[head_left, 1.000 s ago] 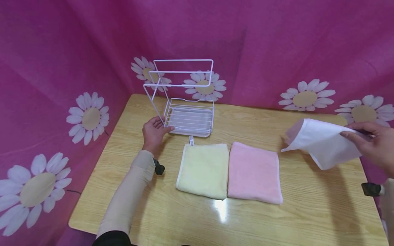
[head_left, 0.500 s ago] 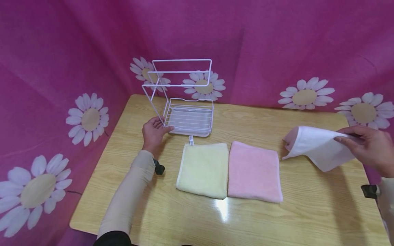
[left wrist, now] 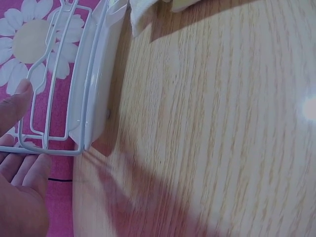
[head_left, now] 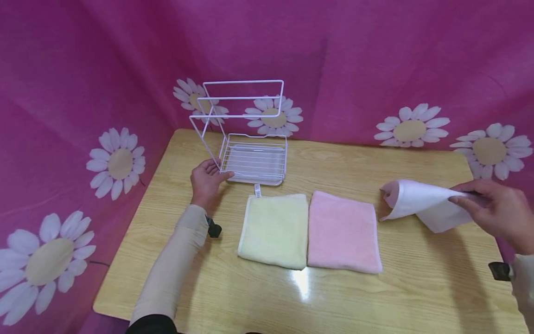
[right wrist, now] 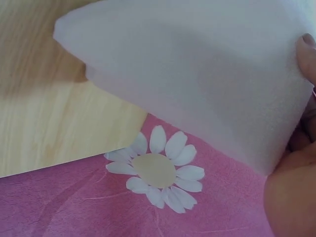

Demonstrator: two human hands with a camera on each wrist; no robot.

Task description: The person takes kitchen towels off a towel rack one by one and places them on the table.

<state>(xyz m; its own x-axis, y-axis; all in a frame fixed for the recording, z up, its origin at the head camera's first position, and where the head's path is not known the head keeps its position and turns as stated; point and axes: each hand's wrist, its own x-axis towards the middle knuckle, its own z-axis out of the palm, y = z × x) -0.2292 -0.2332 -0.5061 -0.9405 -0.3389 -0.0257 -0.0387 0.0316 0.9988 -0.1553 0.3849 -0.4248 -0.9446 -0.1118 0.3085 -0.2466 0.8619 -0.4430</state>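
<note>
A white wire rack (head_left: 238,116) with a pale tray (head_left: 255,182) under its base stands at the back left of the table. My left hand (head_left: 204,184) grips its front left corner; the left wrist view has the thumb (left wrist: 19,101) on the wire and the fingers curled beneath. At the right, my right hand (head_left: 502,215) pinches the edge of a white cloth (head_left: 421,197). The cloth's left end curls over low above the table, showing a pinkish underside. Side by side in the middle lie a folded yellow towel (head_left: 273,232) and a folded pink towel (head_left: 344,232).
A small printed tag (head_left: 257,190) sticks out from the yellow towel's back edge, just in front of the rack. The wooden table (head_left: 333,301) backs onto a magenta curtain (head_left: 354,55) with daisies, which also runs along the left side.
My right hand has lowered the white cloth, shifting slightly left, and its free end has curled more. The left hand keeps its grip on the rack; the towels have stayed put.
</note>
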